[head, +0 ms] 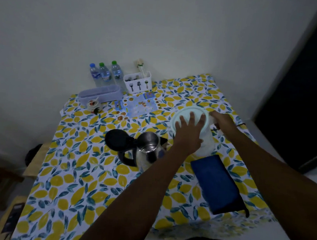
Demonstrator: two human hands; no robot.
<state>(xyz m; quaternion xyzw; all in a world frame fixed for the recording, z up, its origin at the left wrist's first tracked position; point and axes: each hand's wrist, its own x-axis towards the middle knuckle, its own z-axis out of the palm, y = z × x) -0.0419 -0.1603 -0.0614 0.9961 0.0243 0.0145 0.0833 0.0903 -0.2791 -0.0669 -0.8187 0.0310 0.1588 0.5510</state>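
Observation:
A white plastic jug [206, 141] with a pale round lid [186, 113] stands at the right of the table. My left hand [189, 133] lies flat on the lid, fingers spread and straight. My right hand [221, 122] grips the jug's right side, at its handle as far as I can tell; its fingers are hidden behind the jug. A steel electric kettle [144, 152] with its black lid [118, 140] flipped open stands just left of the jug, under my left forearm.
A folded blue cloth [217, 182] lies in front of the jug. At the back stand three water bottles [105, 73], a white cutlery holder [137, 82], a lilac box [99, 95], a small jar [93, 104] and a printed sheet [138, 104]. The lemon-print tablecloth [73, 170] covers the table.

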